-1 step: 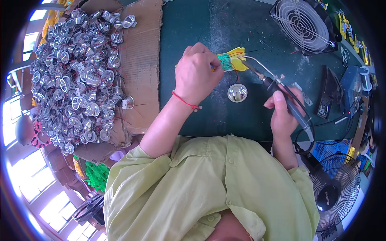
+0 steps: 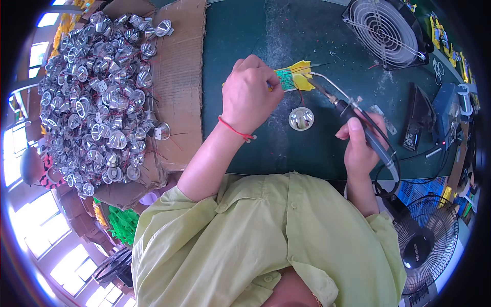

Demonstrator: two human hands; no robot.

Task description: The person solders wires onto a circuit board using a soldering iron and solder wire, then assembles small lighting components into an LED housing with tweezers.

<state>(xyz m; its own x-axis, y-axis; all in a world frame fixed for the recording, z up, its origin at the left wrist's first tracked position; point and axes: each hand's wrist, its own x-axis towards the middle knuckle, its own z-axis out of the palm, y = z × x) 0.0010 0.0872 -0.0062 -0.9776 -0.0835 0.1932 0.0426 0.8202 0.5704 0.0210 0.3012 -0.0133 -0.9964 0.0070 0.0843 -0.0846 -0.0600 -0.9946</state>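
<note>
My left hand (image 2: 249, 92), with a red cord at its wrist, is closed over a yellow plastic housing (image 2: 304, 82); its fingertips are partly hidden. The housing shows on both sides of the hand. A small green circuit board (image 2: 285, 80) lies on it beside my thumb, with thin dark and red wires running off. My right hand (image 2: 362, 146) grips a soldering iron (image 2: 376, 143) that has a thin metal feed tube along it. Both the iron's tip and the tube's end point at the housing's right end. Just below, a round silver reflector (image 2: 301, 118) rests on the bench.
A large heap of wired silver reflectors (image 2: 102, 102) fills the left, beside a cardboard flap (image 2: 179, 82). A square fan with a wire guard (image 2: 386, 33) stands at the far right. Nearer are a dark tray (image 2: 415, 120), a blue box (image 2: 446, 115) and a black fan (image 2: 427, 245).
</note>
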